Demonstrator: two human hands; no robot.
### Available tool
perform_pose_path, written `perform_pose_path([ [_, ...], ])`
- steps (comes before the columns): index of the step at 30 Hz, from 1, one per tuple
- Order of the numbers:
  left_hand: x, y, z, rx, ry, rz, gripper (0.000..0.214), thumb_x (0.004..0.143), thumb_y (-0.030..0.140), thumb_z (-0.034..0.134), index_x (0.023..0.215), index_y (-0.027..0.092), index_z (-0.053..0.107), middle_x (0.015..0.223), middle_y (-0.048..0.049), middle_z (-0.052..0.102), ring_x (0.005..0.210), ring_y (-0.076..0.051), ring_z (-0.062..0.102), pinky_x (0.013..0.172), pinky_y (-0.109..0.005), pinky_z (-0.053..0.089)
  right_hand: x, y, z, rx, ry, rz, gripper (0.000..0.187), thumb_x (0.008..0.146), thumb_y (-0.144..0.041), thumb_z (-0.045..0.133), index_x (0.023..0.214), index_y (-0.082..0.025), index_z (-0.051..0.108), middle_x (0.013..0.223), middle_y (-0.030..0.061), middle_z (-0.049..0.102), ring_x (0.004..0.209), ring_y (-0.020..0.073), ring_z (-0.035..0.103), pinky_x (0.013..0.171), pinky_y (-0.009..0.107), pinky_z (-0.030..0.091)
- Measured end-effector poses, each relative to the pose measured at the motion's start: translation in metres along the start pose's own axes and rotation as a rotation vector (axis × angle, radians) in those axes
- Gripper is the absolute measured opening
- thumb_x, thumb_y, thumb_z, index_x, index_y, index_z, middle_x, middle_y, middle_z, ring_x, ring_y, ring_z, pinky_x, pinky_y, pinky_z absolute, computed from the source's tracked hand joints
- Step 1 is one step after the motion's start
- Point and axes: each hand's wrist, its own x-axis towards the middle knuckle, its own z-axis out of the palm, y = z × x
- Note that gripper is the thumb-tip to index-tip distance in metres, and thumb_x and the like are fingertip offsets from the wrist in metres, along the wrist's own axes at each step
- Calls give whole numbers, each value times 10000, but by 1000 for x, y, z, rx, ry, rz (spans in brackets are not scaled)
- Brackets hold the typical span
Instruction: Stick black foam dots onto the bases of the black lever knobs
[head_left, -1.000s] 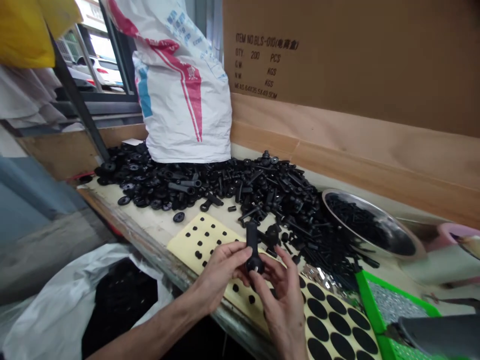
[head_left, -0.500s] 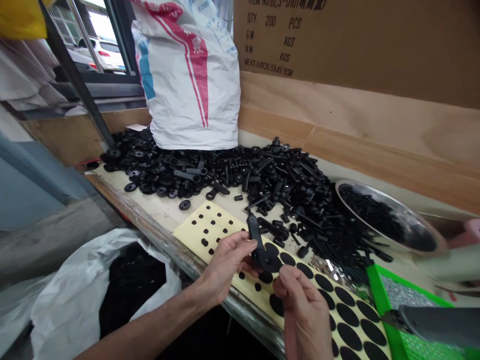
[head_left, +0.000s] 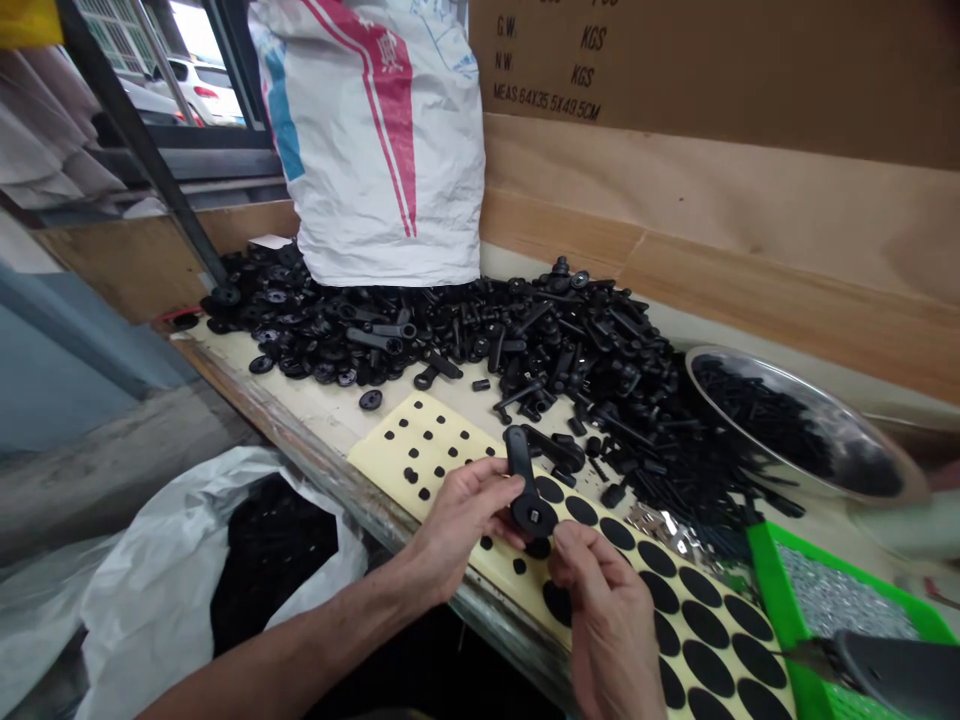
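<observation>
My left hand (head_left: 469, 515) is closed around a black plastic crank handle (head_left: 523, 475), its narrow end up and its round end down. A small pale metal piece shows in the middle of the round end. Close by on the right, my right hand (head_left: 604, 590) has thumb and forefinger pinched together at the round end's rim. Whatever lies in that pinch is too small or hidden to make out. Beneath both hands is a pale yellow sheet of black round stickers (head_left: 705, 668), with small dots on the left and large discs on the right.
Black plastic parts (head_left: 555, 340) are heaped behind the sheet. A steel bowl (head_left: 885, 480) of black pieces and a green basket (head_left: 776, 590) of small clear pieces stand right, with a dark tool (head_left: 885, 665) in front. A white sack (head_left: 442, 180) stands behind; an open bag (head_left: 165, 560) is lower left.
The crank handle has turned slightly in my left hand, and the metal piece in its round end now shows. My right hand stays pinched beside it. The view has shifted slightly.
</observation>
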Motion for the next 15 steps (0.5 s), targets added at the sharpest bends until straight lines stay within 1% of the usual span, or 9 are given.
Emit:
perform_pose_path([
  [6,1,-2,-1,9,-21,-4,289,793,358,684,958,121,665,755,-49,672,568,-107,597,526,-204,490,2,1,-1,8,10,10,303,669,-440,784,709,-182,630,631,-33,501,620,113,375,560,217,338],
  [12,3,-4,-2,2,-35,4,284,798,364,682,955,128,670,813,-69,688,598,-115,614,536,-205,501,2,-1,-1,-21,23,-24,290,668,-437,779,701,-182,645,611,-30,519,596,117,407,554,225,357],
  [15,3,-5,-2,1,-36,7,282,794,365,687,953,133,672,820,-68,690,600,-116,613,538,-208,502,1,-2,0,-24,28,-42,282,674,-435,777,708,-183,656,604,-34,499,589,118,419,565,231,377],
])
